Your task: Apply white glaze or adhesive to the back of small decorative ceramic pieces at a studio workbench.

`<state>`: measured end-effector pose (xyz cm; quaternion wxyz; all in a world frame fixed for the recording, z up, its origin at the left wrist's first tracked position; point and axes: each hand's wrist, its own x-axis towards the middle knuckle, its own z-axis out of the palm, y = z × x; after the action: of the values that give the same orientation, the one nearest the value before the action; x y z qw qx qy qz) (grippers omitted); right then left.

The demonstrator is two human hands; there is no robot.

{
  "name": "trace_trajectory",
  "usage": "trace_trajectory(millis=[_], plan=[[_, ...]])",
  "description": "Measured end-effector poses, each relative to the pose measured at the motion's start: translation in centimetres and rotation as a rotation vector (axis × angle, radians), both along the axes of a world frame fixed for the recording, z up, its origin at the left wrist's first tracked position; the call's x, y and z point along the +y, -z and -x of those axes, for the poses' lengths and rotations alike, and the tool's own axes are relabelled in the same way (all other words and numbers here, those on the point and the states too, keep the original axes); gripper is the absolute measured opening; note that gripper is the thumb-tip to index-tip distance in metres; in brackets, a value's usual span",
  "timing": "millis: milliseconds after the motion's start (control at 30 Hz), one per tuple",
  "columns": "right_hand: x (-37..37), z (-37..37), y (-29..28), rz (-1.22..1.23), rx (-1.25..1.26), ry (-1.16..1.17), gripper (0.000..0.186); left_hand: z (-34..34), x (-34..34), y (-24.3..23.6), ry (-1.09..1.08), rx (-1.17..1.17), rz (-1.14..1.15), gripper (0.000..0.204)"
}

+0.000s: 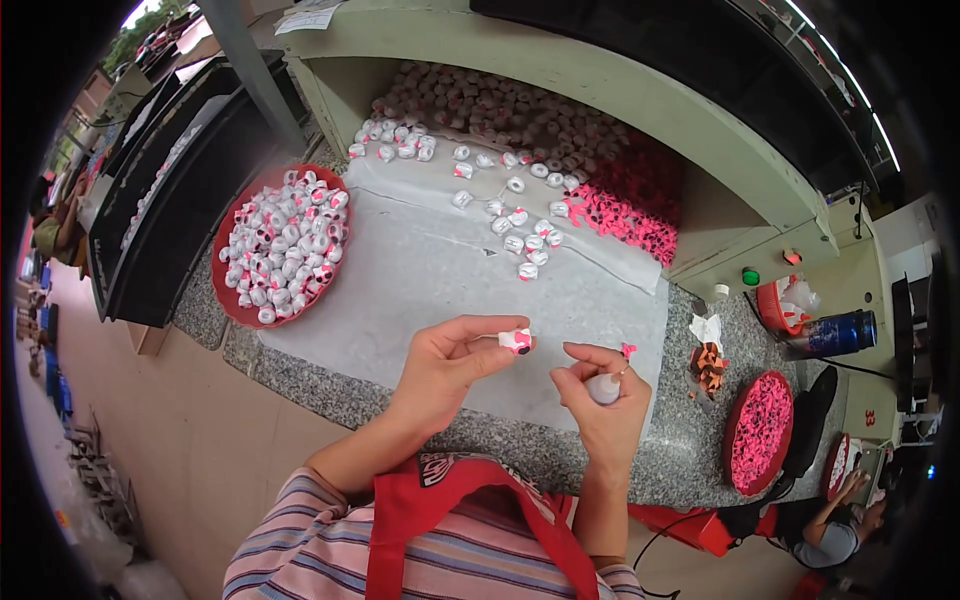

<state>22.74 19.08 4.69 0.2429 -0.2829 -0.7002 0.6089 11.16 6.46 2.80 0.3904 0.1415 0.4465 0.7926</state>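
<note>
At centre frame, my left hand (445, 365) pinches a small white-and-pink piece (507, 341) between thumb and fingers; my right hand (612, 425), just right, curls round a little bottle (604, 389). A loose pinch could drop the piece; oversqueezing might spill the bottle. Upper left, a red bowl (236, 312) heaps white pieces (285, 240); lower right, a red dish (730, 462) holds pink bits (762, 430).

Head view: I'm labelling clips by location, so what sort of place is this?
Probably a small-parts workshop: a red bowl heaped with similar white-and-pink pieces, a pale cabinet holding many more, and another person at the right.
</note>
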Motion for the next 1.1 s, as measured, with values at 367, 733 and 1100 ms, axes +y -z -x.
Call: trace_trajectory(millis=[367, 733, 1100], plan=[[14.0, -6.5, 4.7, -0.645, -0.606, 0.697, 0.026, -1.1, 1.9, 0.6, 0.001, 0.032, 0.017, 0.028], [22.2, -6.1, 6.9, -0.718, -1.054, 0.485, 0.03, -2.9, 3.6, 1.0, 0.149, -0.052, 0.052, 0.029], [5.0, -3.1, -0.5, -0.476, 0.178, -0.142, 0.017, -3.2, 4.6, 1.1, 0.227, -0.126, 0.146, 0.028]])
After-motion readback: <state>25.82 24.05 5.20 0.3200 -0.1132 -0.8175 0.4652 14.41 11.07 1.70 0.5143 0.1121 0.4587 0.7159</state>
